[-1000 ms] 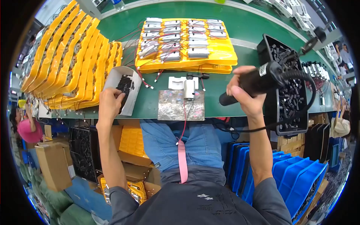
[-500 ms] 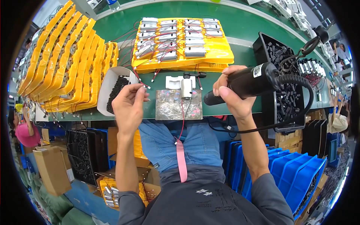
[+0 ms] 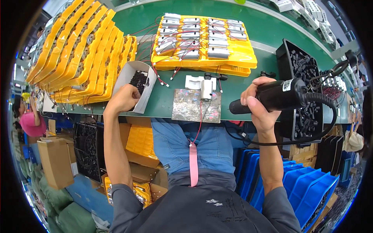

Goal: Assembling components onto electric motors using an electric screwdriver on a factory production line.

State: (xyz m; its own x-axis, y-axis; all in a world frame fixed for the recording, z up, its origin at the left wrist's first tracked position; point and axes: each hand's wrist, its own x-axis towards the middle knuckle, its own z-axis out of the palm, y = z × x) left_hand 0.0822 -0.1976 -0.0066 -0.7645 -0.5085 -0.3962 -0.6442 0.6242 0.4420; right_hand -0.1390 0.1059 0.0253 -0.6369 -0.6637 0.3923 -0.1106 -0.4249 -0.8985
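My left hand (image 3: 125,98) reaches into the white box (image 3: 151,83) of small black screws (image 3: 138,80). Its fingers are curled together, and their tips are hidden against the box's contents. A black electric screwdriver (image 3: 268,95) lies sideways in my right hand (image 3: 261,104), its tip pointing left. Between my hands, a silver motor (image 3: 206,89) with a black part on its far end rests at the white fixture (image 3: 193,82). Red and black wires hang from it over the metal plate (image 3: 196,110) and down past the bench edge.
Yellow trays of motors (image 3: 243,57) lie at the back, and a tall stack of yellow trays (image 3: 74,50) stands at left. Black bins (image 3: 286,64) of black parts are at right. The screwdriver's cable (image 3: 287,143) loops below it. Blue crates (image 3: 307,178) stand beneath the bench.
My left hand has moved left and down into the screw box. My right hand still holds the screwdriver, slightly lower against the bench. The whole view has shifted a little.
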